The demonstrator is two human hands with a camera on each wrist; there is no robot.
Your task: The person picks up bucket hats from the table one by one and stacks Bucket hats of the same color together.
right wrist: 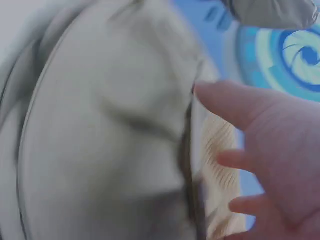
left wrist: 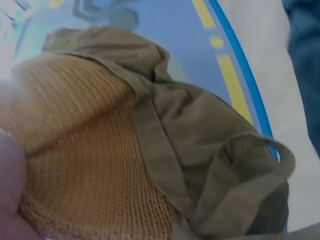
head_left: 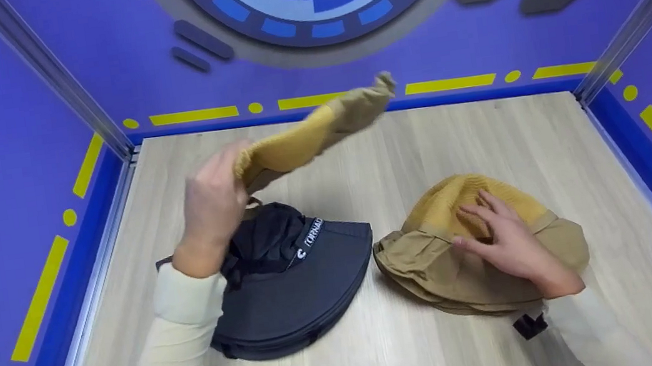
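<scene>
In the head view my left hand (head_left: 212,191) grips a khaki sun hat (head_left: 296,146) by its yellow mesh crown, raised and tilted above the table. Its brim points to the far right, and a looped strap shows on it in the left wrist view. Below that hand lies a black sun hat (head_left: 290,295) with white lettering on its band, brim toward me. To the right sits a second khaki hat (head_left: 436,256), with layered brims along its front edge. My right hand (head_left: 513,243) rests on its crown, fingers spread; the right wrist view shows the thumb at the brim seam.
The hats lie on a light wood-grain table (head_left: 425,359). A small black tab (head_left: 530,325) sticks out by the right wrist. Blue-purple panels (head_left: 96,62) with yellow dashes enclose the back and both sides, with metal posts (head_left: 60,79) at the corners.
</scene>
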